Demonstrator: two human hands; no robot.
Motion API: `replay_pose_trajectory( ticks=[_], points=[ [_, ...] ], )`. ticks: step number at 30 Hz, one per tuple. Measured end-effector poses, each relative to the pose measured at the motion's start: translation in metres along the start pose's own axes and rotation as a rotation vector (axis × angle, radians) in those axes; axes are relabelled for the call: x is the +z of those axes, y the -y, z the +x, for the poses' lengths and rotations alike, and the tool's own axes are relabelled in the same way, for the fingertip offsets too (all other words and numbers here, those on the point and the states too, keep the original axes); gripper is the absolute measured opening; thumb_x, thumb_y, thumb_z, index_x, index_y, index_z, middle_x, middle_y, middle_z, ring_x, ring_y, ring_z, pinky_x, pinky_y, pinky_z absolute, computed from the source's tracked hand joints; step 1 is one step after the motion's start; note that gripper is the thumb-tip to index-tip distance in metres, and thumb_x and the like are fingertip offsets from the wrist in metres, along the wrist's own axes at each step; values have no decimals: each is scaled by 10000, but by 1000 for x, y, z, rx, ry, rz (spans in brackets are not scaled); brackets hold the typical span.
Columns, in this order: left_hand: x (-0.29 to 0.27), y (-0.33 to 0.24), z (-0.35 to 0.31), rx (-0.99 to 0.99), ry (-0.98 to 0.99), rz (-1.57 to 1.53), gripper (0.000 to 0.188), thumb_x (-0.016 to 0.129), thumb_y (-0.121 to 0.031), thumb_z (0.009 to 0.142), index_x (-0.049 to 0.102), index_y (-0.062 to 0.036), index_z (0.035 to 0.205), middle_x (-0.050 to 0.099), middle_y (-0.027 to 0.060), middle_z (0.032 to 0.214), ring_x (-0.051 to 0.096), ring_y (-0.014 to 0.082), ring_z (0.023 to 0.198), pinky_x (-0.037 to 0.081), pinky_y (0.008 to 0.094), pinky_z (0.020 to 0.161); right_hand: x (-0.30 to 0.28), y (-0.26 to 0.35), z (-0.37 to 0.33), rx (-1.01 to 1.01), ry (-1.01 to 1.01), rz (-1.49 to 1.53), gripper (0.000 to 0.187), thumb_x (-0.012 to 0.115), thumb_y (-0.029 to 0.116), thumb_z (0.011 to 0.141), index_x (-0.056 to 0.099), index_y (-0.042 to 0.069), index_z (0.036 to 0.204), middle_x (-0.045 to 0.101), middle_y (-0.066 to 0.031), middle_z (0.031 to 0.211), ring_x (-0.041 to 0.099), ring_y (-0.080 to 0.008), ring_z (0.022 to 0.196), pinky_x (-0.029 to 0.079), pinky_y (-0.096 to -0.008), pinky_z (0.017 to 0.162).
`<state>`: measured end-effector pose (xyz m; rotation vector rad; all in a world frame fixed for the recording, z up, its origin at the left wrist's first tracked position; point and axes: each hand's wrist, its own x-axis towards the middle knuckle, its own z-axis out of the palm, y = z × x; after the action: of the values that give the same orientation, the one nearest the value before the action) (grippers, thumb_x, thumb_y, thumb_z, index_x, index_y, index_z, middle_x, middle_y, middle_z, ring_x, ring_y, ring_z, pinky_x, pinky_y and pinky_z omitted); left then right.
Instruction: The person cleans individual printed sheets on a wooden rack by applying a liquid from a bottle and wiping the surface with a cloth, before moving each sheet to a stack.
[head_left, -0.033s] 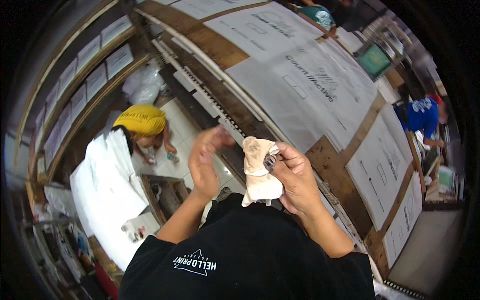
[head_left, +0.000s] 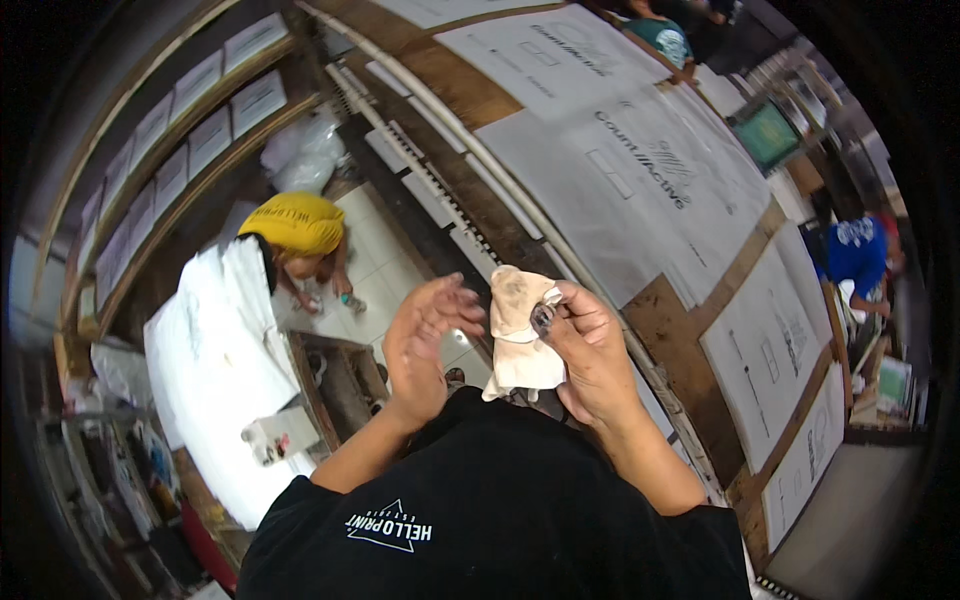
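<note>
A cream cloth point(head_left: 528, 366) with dark smudges hangs crumpled in front of my chest. My right hand point(head_left: 603, 362) grips its right edge between thumb and fingers. The tip of that thumb looks dark, as if stained. Left of the cloth, apart from it, my left hand point(head_left: 420, 345) is raised with nothing in it. Its fingers are loosely curled and spread, slightly blurred by motion.
A long table point(head_left: 655, 300) runs along my right, with printed white sheets point(head_left: 640, 165) on it. At left, a person in a yellow top point(head_left: 295, 222) bends down near a white sheet-covered surface point(head_left: 215, 345). Shelves point(head_left: 165, 150) line the left wall. Other people stand beyond the table.
The surroundings have shifted slightly rightward in view. My left hand has moved a little right and down, its fingers spreading more. The right hand still holds the cloth.
</note>
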<state>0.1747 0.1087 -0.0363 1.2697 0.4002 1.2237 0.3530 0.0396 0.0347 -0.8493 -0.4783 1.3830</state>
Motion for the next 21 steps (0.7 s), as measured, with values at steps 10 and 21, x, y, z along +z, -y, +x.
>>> replay_pose_trajectory(
  ticks=[10,21],
  points=[
    [40,-46,-59,-146,-247,81,405,701,89,889,534,21,1252,627,112,1184,619,164,1115,514,333,967,-5,-36,-13,95,98,6,110,637,44,1000,638,-6,1098,700,-76,1053,660,-99,922,551,-272,831],
    [37,-70,-89,-117,-284,635,185,700,-23,919,729,24,1096,710,146,1116,683,215,1031,521,322,921,-17,-56,-32,263,230,85,122,633,38,1001,652,-17,1108,719,-114,1068,693,-144,981,558,-294,883]
  ],
)
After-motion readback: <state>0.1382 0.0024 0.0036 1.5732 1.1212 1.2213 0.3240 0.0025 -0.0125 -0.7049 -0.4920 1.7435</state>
